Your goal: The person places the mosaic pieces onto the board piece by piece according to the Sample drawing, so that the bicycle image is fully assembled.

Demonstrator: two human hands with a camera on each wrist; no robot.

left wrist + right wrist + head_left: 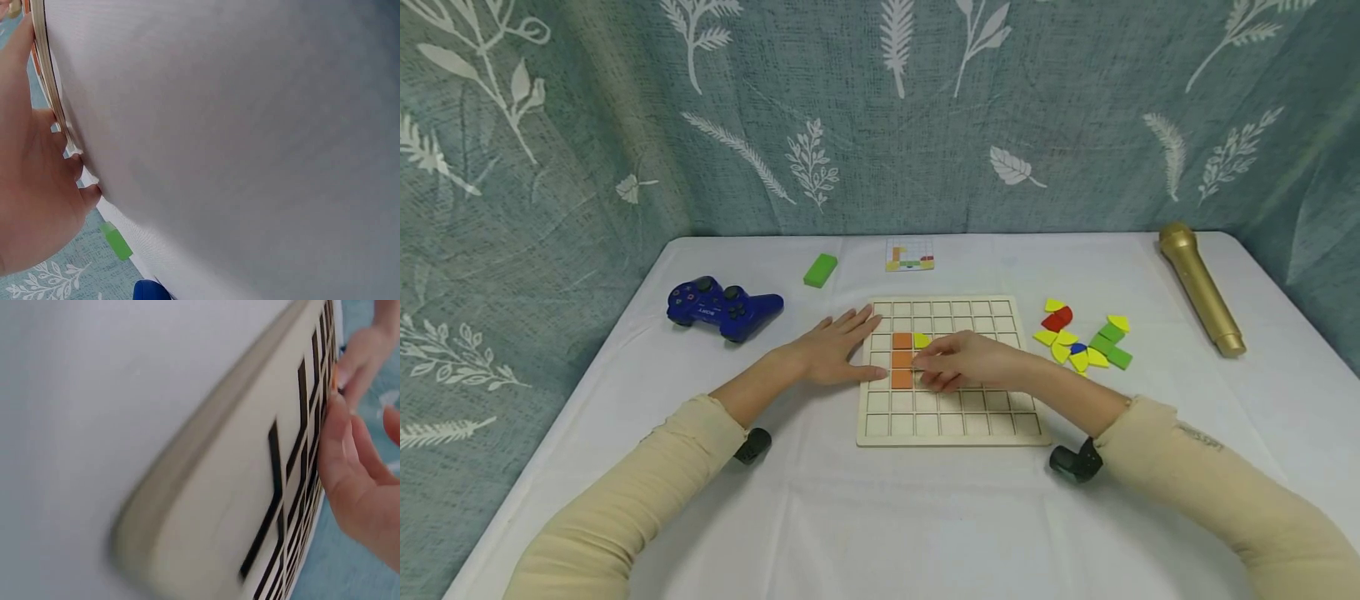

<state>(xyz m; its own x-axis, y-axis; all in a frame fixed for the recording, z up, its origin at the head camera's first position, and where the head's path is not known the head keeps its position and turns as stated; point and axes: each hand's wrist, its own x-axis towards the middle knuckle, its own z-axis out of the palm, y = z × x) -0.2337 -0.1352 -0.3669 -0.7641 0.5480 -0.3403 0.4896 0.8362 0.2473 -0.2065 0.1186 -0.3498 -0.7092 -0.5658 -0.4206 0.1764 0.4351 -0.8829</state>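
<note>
A wooden grid board [951, 425] lies flat in the middle of the table. On it, several orange square tiles [902, 379] form a column, and a yellow tile [921, 341] sits beside the top one. My left hand [835, 350] rests at the board's left edge with its fingers spread, the thumb reaching onto the board. My right hand [966, 362] is over the board, its fingertips at the right side of the orange column. In the right wrist view, a sliver of orange [334, 378] shows at the right fingertips; no tile is seen lifted.
Loose yellow, red, blue and green tiles [1078, 360] lie right of the board. Behind it are a small pattern card [910, 255] and a green block [820, 271]. A blue game controller [724, 308] lies at left, a gold microphone [1201, 292] at far right.
</note>
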